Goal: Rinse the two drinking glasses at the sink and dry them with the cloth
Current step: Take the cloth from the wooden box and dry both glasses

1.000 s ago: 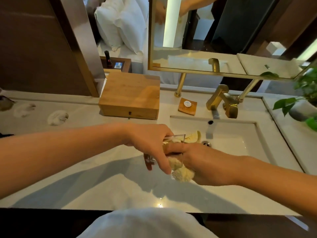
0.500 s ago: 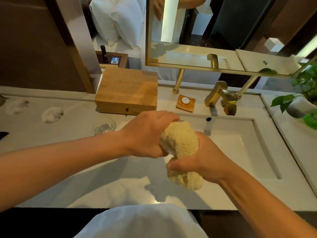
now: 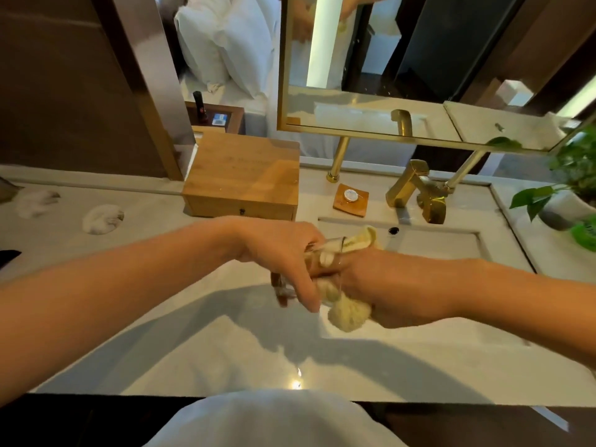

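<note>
My left hand [image 3: 283, 253] grips a clear drinking glass [image 3: 325, 256] from above, tilted on its side over the counter just left of the sink [image 3: 451, 243]. My right hand [image 3: 393, 285] holds the yellow cloth [image 3: 348, 312]. Part of the cloth is pushed into the glass and pokes out near its rim, and a bunch hangs below my fingers. Under my left hand a second glass [image 3: 280, 290] stands on the counter, blurred and mostly hidden.
A gold faucet [image 3: 416, 188] stands behind the basin, with a small wooden soap dish [image 3: 350, 200] to its left. A wooden box [image 3: 242, 175] sits at the back. Two rolled white towels [image 3: 103, 219] lie far left and a potted plant [image 3: 567, 188] far right.
Half a second ago both hands were raised with the cloth bunched over the glass. Now they are lower, the glass shows on its side, and the cloth reaches into it.
</note>
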Demonstrator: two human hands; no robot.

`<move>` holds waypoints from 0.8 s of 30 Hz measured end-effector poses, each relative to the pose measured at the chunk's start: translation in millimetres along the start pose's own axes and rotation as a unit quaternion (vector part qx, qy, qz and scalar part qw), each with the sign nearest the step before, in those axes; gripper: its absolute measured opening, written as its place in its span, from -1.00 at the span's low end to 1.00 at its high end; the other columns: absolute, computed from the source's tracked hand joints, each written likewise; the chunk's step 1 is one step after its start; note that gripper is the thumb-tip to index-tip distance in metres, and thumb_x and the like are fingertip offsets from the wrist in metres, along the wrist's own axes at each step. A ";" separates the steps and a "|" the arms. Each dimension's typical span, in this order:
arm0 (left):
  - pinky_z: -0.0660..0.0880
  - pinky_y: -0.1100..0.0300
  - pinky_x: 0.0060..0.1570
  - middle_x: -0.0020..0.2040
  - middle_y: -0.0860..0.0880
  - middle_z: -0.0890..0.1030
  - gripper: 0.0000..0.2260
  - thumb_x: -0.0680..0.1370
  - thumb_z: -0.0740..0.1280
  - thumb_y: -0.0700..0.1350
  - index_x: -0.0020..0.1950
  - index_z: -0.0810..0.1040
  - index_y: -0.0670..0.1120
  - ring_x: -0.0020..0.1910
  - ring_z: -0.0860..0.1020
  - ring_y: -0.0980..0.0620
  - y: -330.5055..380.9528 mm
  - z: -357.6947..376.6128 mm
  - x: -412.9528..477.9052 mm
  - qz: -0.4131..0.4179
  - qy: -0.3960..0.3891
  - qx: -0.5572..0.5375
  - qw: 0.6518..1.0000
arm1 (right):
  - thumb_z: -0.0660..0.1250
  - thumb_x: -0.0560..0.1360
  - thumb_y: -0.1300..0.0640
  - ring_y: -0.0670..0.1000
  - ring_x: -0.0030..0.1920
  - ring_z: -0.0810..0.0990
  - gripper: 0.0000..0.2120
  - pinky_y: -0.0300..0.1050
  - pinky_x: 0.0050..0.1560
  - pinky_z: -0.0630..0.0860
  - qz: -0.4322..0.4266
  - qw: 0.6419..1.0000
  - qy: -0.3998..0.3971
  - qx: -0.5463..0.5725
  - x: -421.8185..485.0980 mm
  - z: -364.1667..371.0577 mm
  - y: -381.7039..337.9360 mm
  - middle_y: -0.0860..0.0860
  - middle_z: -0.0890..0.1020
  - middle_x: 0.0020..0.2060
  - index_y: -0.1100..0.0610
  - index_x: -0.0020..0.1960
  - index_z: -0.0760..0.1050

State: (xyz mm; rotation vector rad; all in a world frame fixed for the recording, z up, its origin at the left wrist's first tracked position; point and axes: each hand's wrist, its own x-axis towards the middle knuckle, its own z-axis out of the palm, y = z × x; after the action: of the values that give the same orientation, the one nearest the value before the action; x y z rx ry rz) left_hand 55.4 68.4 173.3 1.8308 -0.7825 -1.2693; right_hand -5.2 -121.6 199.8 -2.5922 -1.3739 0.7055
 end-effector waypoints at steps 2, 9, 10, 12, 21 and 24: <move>0.58 0.16 -0.20 -0.15 0.07 0.63 -0.62 0.26 0.63 -0.08 -0.02 0.55 0.05 -0.17 0.62 0.07 2.5 9.1 -2.9 0.031 0.185 0.192 0.963 | 0.52 0.29 0.23 -0.06 -0.03 0.60 -0.56 -0.29 -0.11 0.54 0.144 0.933 0.060 0.325 -1.7 2.0 -2.7 -0.15 0.58 -0.05 -0.10 0.07 0.49; 0.56 -0.07 -0.09 0.05 -0.16 0.64 -0.54 0.45 0.46 0.04 0.25 0.48 -0.17 -0.05 0.60 -0.17 -32.4 37.1 8.4 0.232 0.558 0.380 0.700 | 0.60 -0.22 0.39 0.26 -0.17 0.73 -0.37 0.15 -0.23 0.67 0.024 0.310 0.300 0.902 16.8 19.6 -23.3 0.24 0.72 -0.09 0.23 -0.13 0.73; 0.56 -0.04 -0.09 0.06 -0.17 0.64 -0.53 0.46 0.46 0.03 0.25 0.45 -0.16 -0.04 0.60 -0.17 -33.0 36.0 7.7 0.251 0.566 0.388 0.682 | 0.61 -0.22 0.43 0.30 -0.15 0.72 -0.31 0.22 -0.23 0.66 0.004 0.266 0.332 0.905 18.5 19.2 -25.1 0.28 0.71 -0.05 0.25 -0.06 0.72; 0.56 0.01 -0.10 0.06 -0.19 0.64 -0.50 0.44 0.50 0.02 0.26 0.42 -0.16 -0.02 0.59 -0.15 -32.0 34.0 4.4 0.278 0.566 0.402 0.664 | 0.61 -0.30 0.54 0.38 -0.21 0.70 -0.21 0.35 -0.36 0.61 -0.022 0.191 0.356 0.914 17.8 15.3 -30.1 0.37 0.69 -0.08 0.35 -0.03 0.69; 0.60 -0.02 -0.06 0.08 -0.13 0.65 -0.36 0.35 0.56 0.11 0.30 0.44 -0.13 0.00 0.62 -0.09 -18.3 20.8 -0.2 0.288 0.482 0.371 0.740 | 0.31 0.31 0.33 -0.06 -0.25 0.61 -0.87 -0.16 -0.28 0.56 0.095 0.845 0.354 0.389 4.1 11.3 -9.8 0.00 0.62 -0.29 0.24 -0.16 0.57; 0.60 0.18 -0.07 -0.01 0.03 0.64 -0.42 0.27 0.61 0.05 0.22 0.52 -0.04 -0.07 0.61 0.12 -11.1 23.2 -5.6 0.274 0.380 0.254 0.846 | 0.46 0.34 0.32 0.05 -0.17 0.62 -0.84 -0.03 -0.21 0.60 -0.004 0.973 0.222 0.066 1.8 4.4 3.6 0.10 0.64 -0.13 0.17 -0.10 0.64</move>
State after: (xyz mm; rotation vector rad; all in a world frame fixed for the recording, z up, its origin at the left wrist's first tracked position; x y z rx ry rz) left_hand 32.3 73.2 161.5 2.0533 -1.1109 0.0861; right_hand -3.6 -122.7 194.1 -2.4356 -1.1536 0.1844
